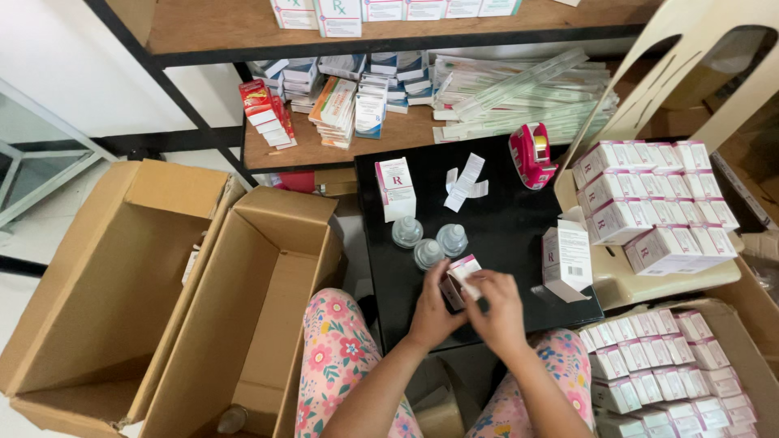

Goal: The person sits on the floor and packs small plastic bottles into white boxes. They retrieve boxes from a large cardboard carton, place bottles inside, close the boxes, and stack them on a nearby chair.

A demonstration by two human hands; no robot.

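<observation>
Gripping the small box (460, 280) with both my left hand (432, 312) and right hand (497, 308) at the black table's (503, 219) near edge, I risked elbowing the three vials (428, 241) just beyond.

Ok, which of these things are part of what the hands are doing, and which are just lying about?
In hand:
left hand and right hand on small carton
three vials
folded leaflets

Lying about:
tape dispenser
open cardboard boxes
stacked cartons
shelf stock
</observation>
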